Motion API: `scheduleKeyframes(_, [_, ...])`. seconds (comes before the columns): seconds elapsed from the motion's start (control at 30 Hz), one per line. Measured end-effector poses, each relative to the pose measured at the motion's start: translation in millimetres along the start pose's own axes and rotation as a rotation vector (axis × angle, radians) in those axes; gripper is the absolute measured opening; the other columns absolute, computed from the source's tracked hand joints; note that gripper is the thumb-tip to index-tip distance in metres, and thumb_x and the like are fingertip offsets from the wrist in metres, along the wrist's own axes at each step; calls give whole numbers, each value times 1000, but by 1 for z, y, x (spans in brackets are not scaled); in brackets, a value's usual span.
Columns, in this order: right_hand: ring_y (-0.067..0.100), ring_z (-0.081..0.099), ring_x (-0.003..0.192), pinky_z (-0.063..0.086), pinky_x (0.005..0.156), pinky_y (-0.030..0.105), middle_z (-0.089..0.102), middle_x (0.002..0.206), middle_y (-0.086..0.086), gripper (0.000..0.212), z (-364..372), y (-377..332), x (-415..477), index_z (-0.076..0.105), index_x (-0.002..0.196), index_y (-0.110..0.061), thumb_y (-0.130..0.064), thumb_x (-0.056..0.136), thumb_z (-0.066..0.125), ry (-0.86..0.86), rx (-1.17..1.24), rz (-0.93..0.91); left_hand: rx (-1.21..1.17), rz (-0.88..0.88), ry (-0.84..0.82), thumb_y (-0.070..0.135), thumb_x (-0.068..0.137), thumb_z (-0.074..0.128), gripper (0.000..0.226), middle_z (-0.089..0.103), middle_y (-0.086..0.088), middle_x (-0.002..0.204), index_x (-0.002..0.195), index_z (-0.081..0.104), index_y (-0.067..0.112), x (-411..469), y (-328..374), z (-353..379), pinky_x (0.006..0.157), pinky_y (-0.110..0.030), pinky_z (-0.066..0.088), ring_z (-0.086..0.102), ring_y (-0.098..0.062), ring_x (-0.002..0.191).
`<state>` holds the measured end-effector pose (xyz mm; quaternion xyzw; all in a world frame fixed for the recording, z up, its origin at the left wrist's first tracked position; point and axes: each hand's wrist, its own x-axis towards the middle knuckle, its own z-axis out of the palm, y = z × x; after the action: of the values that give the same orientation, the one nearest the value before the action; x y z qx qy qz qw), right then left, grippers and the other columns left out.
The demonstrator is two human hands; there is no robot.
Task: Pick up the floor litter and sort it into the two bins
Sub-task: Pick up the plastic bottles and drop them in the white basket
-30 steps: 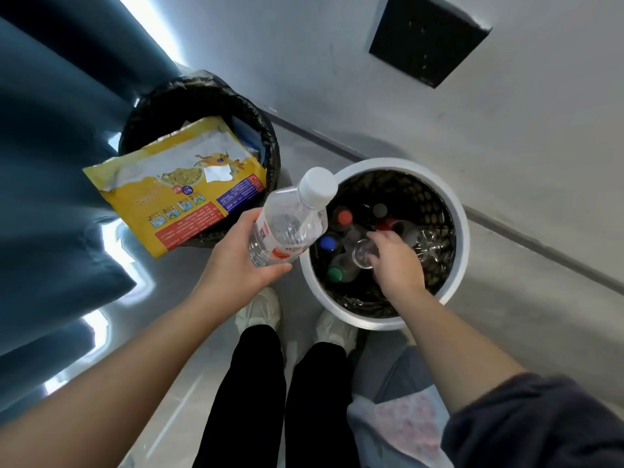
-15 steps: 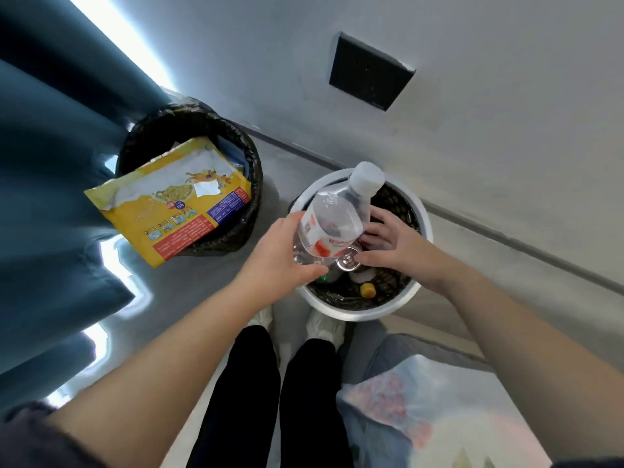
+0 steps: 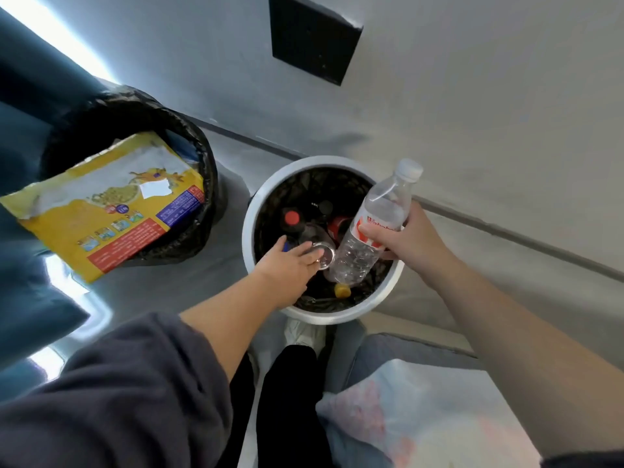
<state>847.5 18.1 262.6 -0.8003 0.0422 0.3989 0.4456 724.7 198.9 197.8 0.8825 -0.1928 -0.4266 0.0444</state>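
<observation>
A white bin [image 3: 247,228] with a black liner stands by the wall and holds several bottles, one with a red cap [image 3: 292,217], plus a yellow cap [image 3: 342,290]. My right hand [image 3: 413,243] grips a clear water bottle [image 3: 383,211] with a red label and white cap, tilted over the bin's right side. My left hand [image 3: 287,265] reaches into the bin, its fingers round the base of a clear empty bottle [image 3: 327,256] lying there. To the left, the black-bagged bin [image 3: 202,157] has a large yellow food bag [image 3: 101,214] sticking out of it.
A dark blue curtain [image 3: 20,136] hangs at the left. There is a black panel [image 3: 314,38] on the grey wall above the bins. My legs and white shoes [image 3: 304,332] stand just before the white bin. Pale patterned fabric [image 3: 422,417] lies at the lower right.
The water bottle passed from my left hand to my right hand, which now holds it over the bin's right side. My left hand dropped into the white bin onto the clear bottle.
</observation>
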Motion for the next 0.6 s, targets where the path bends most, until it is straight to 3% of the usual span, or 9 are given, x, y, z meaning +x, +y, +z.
scheduleKeyframes(0.07, [17, 66, 103, 60, 78, 44, 65, 114, 0, 60, 5, 9, 6, 52, 123, -23, -34, 73, 82, -12, 6, 50, 192, 49, -12, 43, 101, 25, 63, -15, 7, 159, 152, -4, 23, 7, -2, 7, 112, -59, -10, -15, -19, 146])
scheduleKeyframes(0.17, [15, 63, 104, 59, 80, 42, 62, 115, -4, 72, 22, 18, 14, 47, 126, -23, -40, 67, 84, 40, -35, 66, 331, -125, 111, 47, 99, 20, 66, -14, 1, 160, 151, -11, 19, 13, -13, 2, 106, -62, -21, -14, -23, 147])
scheduleKeyframes(0.3, [-5, 62, 93, 51, 77, 18, 67, 101, -17, 54, 47, 26, 17, 56, 107, -37, -46, 62, 84, 135, -104, -18, 420, -226, 104, 43, 99, 19, 64, -1, -5, 161, 152, -2, 13, 11, -30, -3, 106, -62, -22, -8, -24, 148])
scheduleKeyframes(0.4, [4, 62, 97, 52, 83, 29, 66, 104, -13, 59, 59, 26, 26, 59, 108, -31, -55, 59, 82, 196, -170, -6, 437, -234, 71, 43, 99, 19, 63, 4, -5, 161, 152, 2, 13, 5, -39, -2, 105, -61, -25, -6, -25, 148])
scheduleKeyframes(0.53, [-5, 55, 87, 40, 67, 14, 58, 95, -21, 64, 61, 26, 35, 47, 108, -33, -48, 59, 85, 308, -120, 82, 440, -213, 90, 43, 99, 18, 63, 4, -5, 161, 152, 2, 14, 2, -39, -5, 100, -61, -29, -6, -25, 148])
scheduleKeyframes(0.6, [2, 57, 90, 41, 68, 17, 58, 98, -18, 67, 62, 27, 36, 43, 112, -32, -46, 61, 85, 349, -108, 105, 442, -213, 83, 43, 99, 18, 63, 3, -5, 161, 152, 1, 14, 3, -38, -5, 101, -61, -28, -6, -25, 148])
